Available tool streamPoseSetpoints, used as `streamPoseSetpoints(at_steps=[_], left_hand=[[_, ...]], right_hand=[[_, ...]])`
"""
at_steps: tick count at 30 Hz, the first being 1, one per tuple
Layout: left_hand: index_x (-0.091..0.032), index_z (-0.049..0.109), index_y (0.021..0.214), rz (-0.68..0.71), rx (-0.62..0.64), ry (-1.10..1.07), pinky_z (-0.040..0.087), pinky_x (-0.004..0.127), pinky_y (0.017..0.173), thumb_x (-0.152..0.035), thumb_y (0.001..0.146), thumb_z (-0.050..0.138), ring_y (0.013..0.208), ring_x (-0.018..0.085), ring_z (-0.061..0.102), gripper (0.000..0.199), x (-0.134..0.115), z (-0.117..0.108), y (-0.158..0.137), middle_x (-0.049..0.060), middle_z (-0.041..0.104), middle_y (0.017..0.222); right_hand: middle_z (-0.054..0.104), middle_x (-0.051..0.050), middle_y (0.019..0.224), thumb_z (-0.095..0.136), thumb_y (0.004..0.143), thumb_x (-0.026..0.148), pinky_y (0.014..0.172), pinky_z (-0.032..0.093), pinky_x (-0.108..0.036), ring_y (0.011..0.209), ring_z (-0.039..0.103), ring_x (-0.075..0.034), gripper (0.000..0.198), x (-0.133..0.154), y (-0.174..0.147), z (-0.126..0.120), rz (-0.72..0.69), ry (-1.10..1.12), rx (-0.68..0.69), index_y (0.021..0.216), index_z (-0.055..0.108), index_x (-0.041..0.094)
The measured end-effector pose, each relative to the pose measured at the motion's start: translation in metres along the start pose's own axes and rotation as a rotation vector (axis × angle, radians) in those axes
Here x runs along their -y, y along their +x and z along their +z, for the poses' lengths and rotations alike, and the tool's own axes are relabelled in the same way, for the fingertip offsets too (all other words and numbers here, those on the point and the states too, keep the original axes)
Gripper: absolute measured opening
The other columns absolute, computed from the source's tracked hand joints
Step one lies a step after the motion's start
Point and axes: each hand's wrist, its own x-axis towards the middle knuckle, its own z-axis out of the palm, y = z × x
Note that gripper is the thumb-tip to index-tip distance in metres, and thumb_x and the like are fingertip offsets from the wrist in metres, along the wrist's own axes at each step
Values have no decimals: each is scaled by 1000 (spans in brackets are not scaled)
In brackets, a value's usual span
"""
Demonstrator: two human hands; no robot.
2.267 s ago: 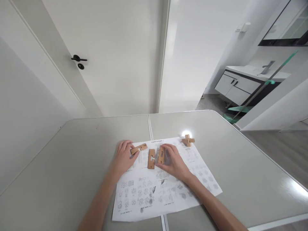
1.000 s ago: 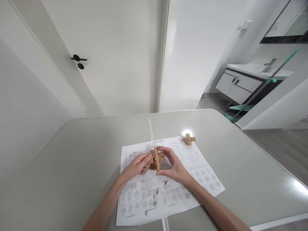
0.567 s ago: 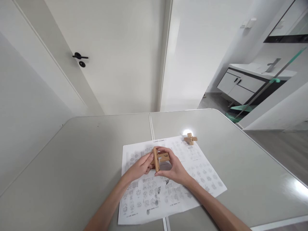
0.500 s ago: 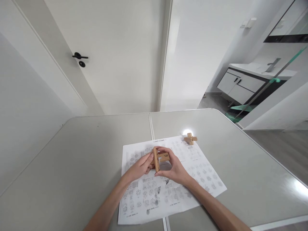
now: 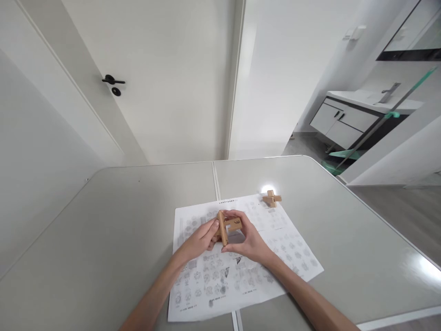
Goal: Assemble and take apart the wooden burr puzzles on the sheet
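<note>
Between my hands, above a printed paper sheet, is a small wooden block puzzle of joined notched bars. One bar stands nearly upright; another juts right from it and bears a dark mark. My left hand is closed on the left side of the puzzle, thumb pressed to the upright bar, its other fingers partly hidden behind. My right hand curls around the right side, thumb at the bottom of the upright bar and fingers at its top. Farther right, a second wooden puzzle piece of crossed bars lies at the sheet's upper right corner.
The grey table has a pale seam running through its middle, partly under the sheet. Beyond its far edge is a white door with a black handle. A washbasin cabinet and a green-tipped pole are at the right.
Almost nothing differs. Both hands keep their hold on the wooden puzzle, and the whole view has shifted very slightly.
</note>
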Motion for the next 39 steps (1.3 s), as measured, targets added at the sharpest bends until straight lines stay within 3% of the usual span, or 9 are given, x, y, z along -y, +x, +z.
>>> streamPoseSetpoints(at_steps=[6, 11, 15, 19, 23, 27, 31, 35, 39], left_hand=[[-21, 50, 98, -15, -14, -123, 20, 25, 50, -69, 98, 45, 56, 10, 21, 48, 8, -3, 3, -8, 28, 67], [-21, 49, 96, 74, -193, -249, 21, 23, 48, -71, 96, 50, 53, 8, 19, 50, 13, -11, 11, -10, 22, 66], [-21, 44, 88, 151, -300, -348, 28, 20, 49, -61, 98, 55, 53, 7, 25, 43, 14, -16, 15, -8, 31, 70], [-20, 48, 89, 189, -305, -344, 35, 21, 52, -55, 100, 55, 54, 7, 33, 38, 11, -15, 14, -6, 43, 74], [-18, 56, 93, 223, -307, -274, 42, 25, 56, -52, 100, 57, 56, 8, 44, 35, 9, -14, 13, -1, 57, 80], [-15, 64, 103, 235, -336, -289, 46, 27, 60, -49, 99, 61, 64, 11, 56, 35, 9, -15, 12, 6, 67, 92], [-13, 68, 108, 216, -375, -268, 48, 29, 62, -49, 96, 65, 68, 14, 62, 38, 6, -13, 11, 14, 74, 103], [-12, 68, 110, 193, -374, -201, 49, 29, 60, -49, 96, 66, 68, 17, 68, 39, 2, -3, 10, 17, 76, 108], [-14, 66, 112, 210, -367, -158, 49, 28, 58, -49, 97, 64, 66, 18, 72, 38, 3, 8, 11, 15, 76, 108]], right_hand=[[53, -9, 151, 93, 73, 46, 119, 41, -50, 142, 49, -32, 90, 4, 2, 0, -39, -1, 17, 145, 41, 35], [46, -10, 156, 88, 78, 47, 119, 41, -54, 142, 48, -34, 95, 1, 2, -3, -14, -197, 3, 155, 32, 37], [45, -10, 157, 86, 81, 43, 118, 40, -59, 145, 43, -36, 91, -9, 1, -5, -26, -391, 58, 155, 33, 37], [42, -12, 159, 84, 82, 45, 118, 39, -61, 151, 34, -38, 93, -15, 1, -3, -66, -474, 92, 157, 30, 36], [54, -13, 148, 83, 83, 43, 114, 42, -62, 143, 44, -38, 78, -12, 3, -1, -85, -483, 64, 149, 43, 33], [62, -13, 138, 84, 81, 46, 108, 47, -61, 128, 56, -38, 67, -5, 6, -3, -7, -359, -121, 138, 54, 30], [64, -12, 137, 73, 89, 57, 109, 49, -58, 126, 60, -33, 55, -2, 8, -11, 175, -17, -296, 133, 57, 28], [60, -11, 147, 53, 100, 65, 113, 47, -57, 133, 59, -32, 51, -3, 11, -13, 211, 311, -234, 134, 57, 29], [54, -11, 154, 45, 100, 70, 115, 47, -58, 140, 54, -32, 56, 1, 11, -4, 167, 454, -108, 139, 54, 29]])
